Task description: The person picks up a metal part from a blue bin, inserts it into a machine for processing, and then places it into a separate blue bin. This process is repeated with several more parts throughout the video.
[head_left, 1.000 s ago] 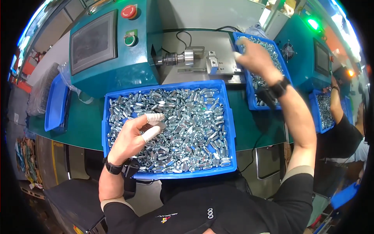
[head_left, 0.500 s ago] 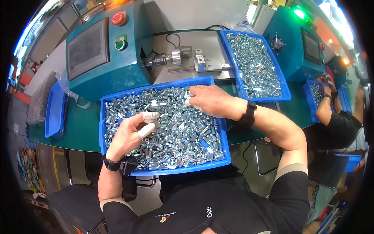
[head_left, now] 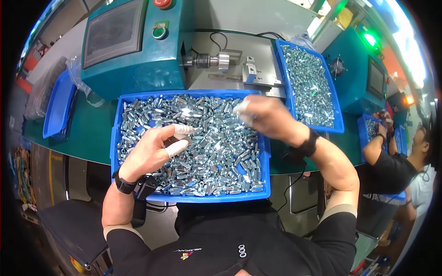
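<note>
A blue tray (head_left: 191, 198) full of small shiny metal hex sleeves (head_left: 207, 156) lies in front of me. Over its left half is my left hand (head_left: 149, 149), palm side toward the parts. White covers wrap its thumb and index finger, whose tips stand a little apart among the sleeves; no held piece shows between them. My right hand (head_left: 269, 115) is above the tray's far right corner, smeared by motion. White shows on its fingertips, but whether they hold a part cannot be made out. Each wrist wears a black strap.
Behind the tray stands a teal machine (head_left: 133, 69) with a screen, a red button and a metal chuck (head_left: 223, 61) facing a clamp block (head_left: 249, 71). Another blue tray of parts (head_left: 340, 122) lies right. An upright blue tray (head_left: 57, 106) leans left. Farther right, a person (head_left: 391, 161) works at another machine.
My right hand has moved right, away from the parts toward the tray's far right corner. My left hand stays over the left half, its fingers slightly shifted. The whole view has tilted a little.
</note>
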### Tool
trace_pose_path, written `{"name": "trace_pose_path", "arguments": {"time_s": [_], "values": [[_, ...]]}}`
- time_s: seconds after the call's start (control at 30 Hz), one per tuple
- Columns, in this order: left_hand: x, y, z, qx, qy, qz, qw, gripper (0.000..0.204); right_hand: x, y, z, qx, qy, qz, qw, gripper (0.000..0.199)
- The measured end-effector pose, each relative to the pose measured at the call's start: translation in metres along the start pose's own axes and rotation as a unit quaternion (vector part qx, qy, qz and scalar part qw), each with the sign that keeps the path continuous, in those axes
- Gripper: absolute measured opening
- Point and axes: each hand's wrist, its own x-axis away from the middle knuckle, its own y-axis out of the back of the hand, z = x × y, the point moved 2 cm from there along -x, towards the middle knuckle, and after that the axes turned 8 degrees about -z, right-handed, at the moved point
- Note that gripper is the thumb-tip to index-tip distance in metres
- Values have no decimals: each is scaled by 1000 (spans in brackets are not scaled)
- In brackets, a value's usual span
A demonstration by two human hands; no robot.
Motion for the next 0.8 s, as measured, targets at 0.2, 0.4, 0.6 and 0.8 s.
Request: {"name": "trace_pose_path", "arguments": {"time_s": [0.2, 0.4, 0.6, 0.8], "values": [[-2, -3, 2, -14, 5, 1, 1000, 35, -26, 37, -59, -187, -381, -175, 888, 25], [-2, -4, 7, -15, 1, -4, 1000, 34, -34, 19, -91, -253, -350, -229, 872, 23], [-1, -4, 4, -14, -3, -2, 1000, 33, -35, 16, -93, -197, -314, -214, 904, 23], [-3, -3, 3, 1, -9, -2, 1000, 33, -31, 24, -99, -162, -321, -177, 916, 21]]}}
